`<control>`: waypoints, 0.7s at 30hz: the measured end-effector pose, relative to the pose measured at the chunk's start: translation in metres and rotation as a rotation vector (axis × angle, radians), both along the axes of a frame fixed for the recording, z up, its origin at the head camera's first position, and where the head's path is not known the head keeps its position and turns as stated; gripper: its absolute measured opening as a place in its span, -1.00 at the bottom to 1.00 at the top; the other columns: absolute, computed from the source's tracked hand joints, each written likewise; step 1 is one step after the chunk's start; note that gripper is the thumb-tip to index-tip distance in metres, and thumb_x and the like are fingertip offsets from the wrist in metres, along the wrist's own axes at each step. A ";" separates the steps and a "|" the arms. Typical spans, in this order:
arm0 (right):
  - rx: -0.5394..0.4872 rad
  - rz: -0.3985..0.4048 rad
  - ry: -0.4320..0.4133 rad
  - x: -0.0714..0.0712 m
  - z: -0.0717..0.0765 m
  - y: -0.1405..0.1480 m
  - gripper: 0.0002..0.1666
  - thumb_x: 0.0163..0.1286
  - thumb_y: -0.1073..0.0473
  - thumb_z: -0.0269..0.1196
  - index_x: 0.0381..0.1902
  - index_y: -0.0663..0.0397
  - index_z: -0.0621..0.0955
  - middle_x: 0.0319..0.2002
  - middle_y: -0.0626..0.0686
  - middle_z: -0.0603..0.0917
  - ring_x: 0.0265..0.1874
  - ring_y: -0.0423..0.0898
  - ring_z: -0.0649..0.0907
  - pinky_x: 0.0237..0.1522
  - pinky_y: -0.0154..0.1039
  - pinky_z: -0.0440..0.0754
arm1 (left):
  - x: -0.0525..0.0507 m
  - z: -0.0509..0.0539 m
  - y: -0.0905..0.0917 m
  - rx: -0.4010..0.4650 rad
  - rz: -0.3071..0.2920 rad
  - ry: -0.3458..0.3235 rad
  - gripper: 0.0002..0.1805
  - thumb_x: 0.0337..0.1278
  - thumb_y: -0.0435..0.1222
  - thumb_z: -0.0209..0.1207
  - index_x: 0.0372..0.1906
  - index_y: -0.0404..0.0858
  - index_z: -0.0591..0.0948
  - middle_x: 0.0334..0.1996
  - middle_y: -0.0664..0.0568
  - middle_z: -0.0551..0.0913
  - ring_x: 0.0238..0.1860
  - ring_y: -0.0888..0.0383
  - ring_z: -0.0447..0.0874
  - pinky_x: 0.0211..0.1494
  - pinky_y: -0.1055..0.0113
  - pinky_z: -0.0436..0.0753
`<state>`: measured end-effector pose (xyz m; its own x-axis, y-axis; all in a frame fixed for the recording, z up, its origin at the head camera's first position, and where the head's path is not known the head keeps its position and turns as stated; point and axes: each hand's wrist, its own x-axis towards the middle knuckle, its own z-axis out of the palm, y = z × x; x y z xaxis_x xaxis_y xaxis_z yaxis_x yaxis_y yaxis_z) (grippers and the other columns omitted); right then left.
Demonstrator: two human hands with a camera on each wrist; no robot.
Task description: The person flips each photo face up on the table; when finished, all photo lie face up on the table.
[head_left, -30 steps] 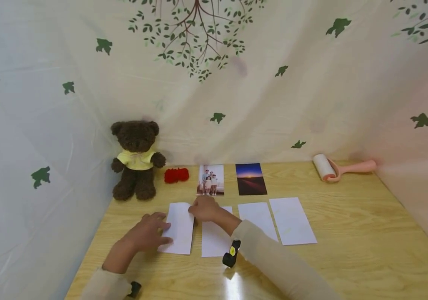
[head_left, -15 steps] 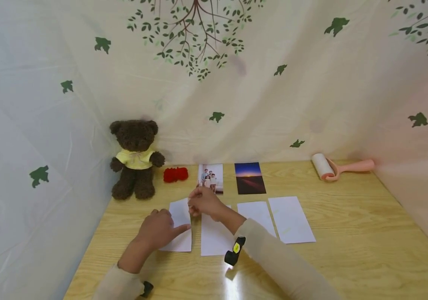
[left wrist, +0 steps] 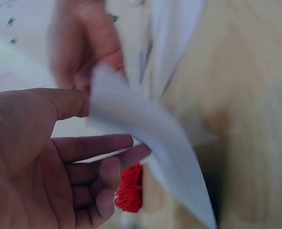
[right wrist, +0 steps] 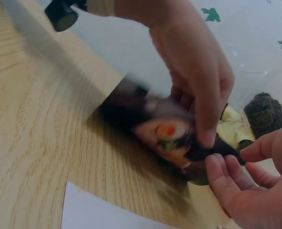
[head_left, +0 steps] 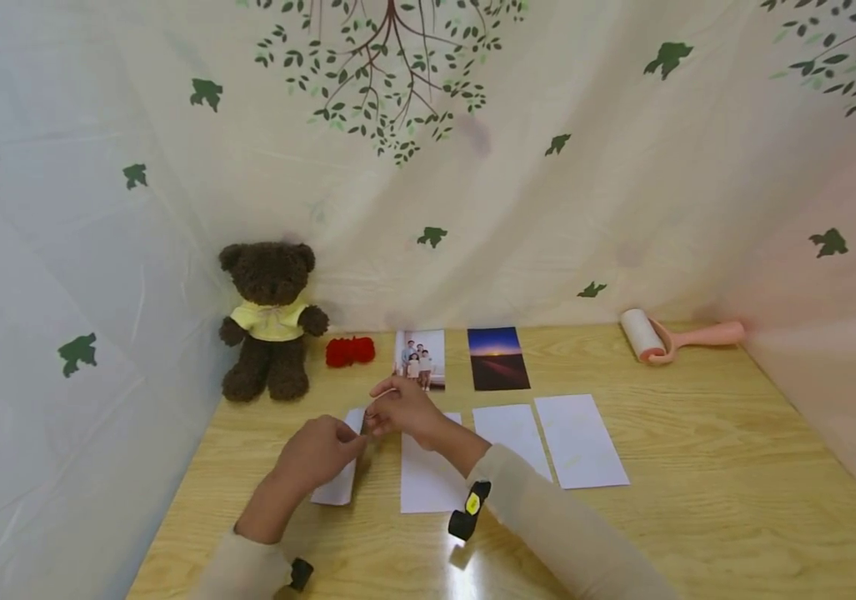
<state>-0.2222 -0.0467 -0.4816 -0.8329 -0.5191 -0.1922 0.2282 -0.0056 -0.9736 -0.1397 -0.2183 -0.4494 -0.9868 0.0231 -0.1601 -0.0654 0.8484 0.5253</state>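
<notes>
Pinching one card (head_left: 336, 486) at the same time, the left hand (head_left: 311, 457) and the right hand (head_left: 408, 412) hold it tipped up at the surface (head_left: 698, 500). Its back is white, and its dark front has a blurry picture with an orange spot. It is left of three white cards (head_left: 513, 429), nearer than the red yarn (head_left: 350, 352) and brown bear (head_left: 272, 283).

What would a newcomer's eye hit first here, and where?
Probably the dark brown teddy bear in its yellow shirt, back left of the table, then the red yarn just right of it. In front of both, the left hand and right hand hold a tilted, white-backed food photo.
</notes>
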 end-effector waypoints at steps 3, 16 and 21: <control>0.024 0.012 0.033 0.002 -0.001 0.002 -0.61 0.48 0.34 0.11 0.21 0.39 0.49 -0.13 0.26 0.78 -0.25 0.03 0.81 -0.08 -0.04 0.82 | -0.002 0.010 -0.011 0.120 0.026 -0.008 -0.54 0.48 -0.12 0.22 -0.62 -0.19 0.65 -0.76 0.15 0.32 -0.68 0.22 0.19 -0.56 0.34 0.22; 0.348 0.162 0.359 0.014 -0.005 0.007 -0.61 0.56 0.23 0.16 0.25 0.28 0.61 0.18 0.29 0.67 0.09 0.08 0.69 0.12 -0.08 0.69 | -0.001 -0.012 -0.033 -0.019 0.079 -0.067 -0.48 0.47 -0.07 0.24 -0.69 -0.10 0.49 -0.76 0.16 0.36 -0.68 0.20 0.28 -0.56 0.33 0.24; 0.317 0.190 0.322 0.016 -0.009 0.007 -0.59 0.57 0.26 0.12 0.29 0.32 0.56 0.25 0.35 0.63 0.09 0.12 0.70 0.09 -0.06 0.73 | 0.002 -0.024 -0.037 -0.146 0.090 -0.081 -0.49 0.43 -0.04 0.29 -0.67 -0.13 0.51 -0.71 0.12 0.40 -0.65 0.17 0.36 -0.54 0.30 0.28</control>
<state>-0.2066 -0.0395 -0.4910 -0.7722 -0.6251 -0.1137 -0.1161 0.3148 -0.9420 -0.1382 -0.2551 -0.4729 -0.9677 -0.0939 -0.2340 -0.1812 0.9043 0.3866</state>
